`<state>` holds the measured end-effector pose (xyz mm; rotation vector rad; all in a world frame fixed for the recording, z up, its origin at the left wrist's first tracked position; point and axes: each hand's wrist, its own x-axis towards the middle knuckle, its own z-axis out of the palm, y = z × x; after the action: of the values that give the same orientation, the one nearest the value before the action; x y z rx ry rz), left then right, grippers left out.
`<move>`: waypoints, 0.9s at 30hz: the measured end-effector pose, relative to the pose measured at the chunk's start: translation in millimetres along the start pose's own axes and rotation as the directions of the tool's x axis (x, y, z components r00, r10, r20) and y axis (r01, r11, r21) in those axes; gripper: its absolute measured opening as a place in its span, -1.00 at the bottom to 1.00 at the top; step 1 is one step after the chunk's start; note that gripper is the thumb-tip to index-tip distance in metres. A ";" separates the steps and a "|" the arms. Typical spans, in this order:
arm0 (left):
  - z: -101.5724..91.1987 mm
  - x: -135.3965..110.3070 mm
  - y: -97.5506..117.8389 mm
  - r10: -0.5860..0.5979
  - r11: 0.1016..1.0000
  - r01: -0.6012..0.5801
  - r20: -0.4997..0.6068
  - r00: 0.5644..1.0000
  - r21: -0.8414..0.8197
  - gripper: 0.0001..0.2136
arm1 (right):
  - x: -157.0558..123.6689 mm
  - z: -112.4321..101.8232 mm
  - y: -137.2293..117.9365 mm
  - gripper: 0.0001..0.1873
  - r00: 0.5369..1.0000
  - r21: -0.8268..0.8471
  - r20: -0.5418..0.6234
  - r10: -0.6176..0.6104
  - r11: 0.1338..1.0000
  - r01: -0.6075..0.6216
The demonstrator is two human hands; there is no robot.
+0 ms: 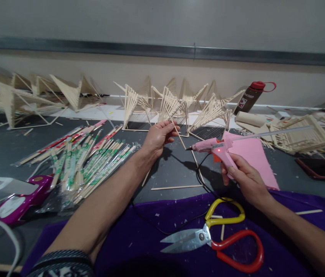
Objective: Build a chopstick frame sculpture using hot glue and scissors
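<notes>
Between the fingertips of my left hand (160, 139) is a thin wooden stick (177, 130), slanting down to the right. My right hand (244, 175) is wrapped round the handle of a pink hot glue gun (212, 146) with a red light lit and a long clear glue stick (269, 132) out of its back. The gun's dark nozzle is at the lower end of the stick; I cannot tell whether they touch. Behind my left hand stands a framework of fanned sticks (168, 105). Loose sticks (176, 187) lie on the dark table below.
Scissors (201, 234) with yellow and red handles lie on purple cloth (139, 238). Wrapped chopsticks (93, 165) and a magenta-and-white tool (21, 200) are left. More stick models (21, 96) stand behind. At right are pink paper (251, 157), a bottle (251, 96) and a phone (324, 168).
</notes>
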<state>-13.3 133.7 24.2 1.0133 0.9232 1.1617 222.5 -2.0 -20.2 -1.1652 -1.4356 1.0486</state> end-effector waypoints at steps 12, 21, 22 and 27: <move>-0.1 -0.7 1.5 0.002 1.000 -0.002 -0.006 1.000 0.001 -0.92 | 0.4 -1.0 2.2 -0.71 1.000 0.004 0.010 0.000 1.000 0.000; -0.8 0.3 0.4 0.009 1.000 -0.009 0.001 1.000 0.007 -0.92 | 0.6 -1.1 3.2 -0.71 1.000 0.004 -0.006 -0.014 1.000 0.014; -0.7 0.3 0.2 0.010 1.000 -0.010 0.004 1.000 0.010 -0.92 | 0.7 -1.2 3.5 -0.71 1.000 0.000 -0.004 -0.013 1.000 0.013; -1.3 0.4 0.1 0.016 1.000 -0.016 0.005 1.000 0.021 -0.91 | 1.1 -0.4 2.3 -0.73 1.000 -0.018 0.006 -0.003 1.000 0.003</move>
<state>-14.5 134.3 23.8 1.0414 0.9268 1.1651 223.2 -0.5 -22.2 -1.1730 -1.4540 1.0397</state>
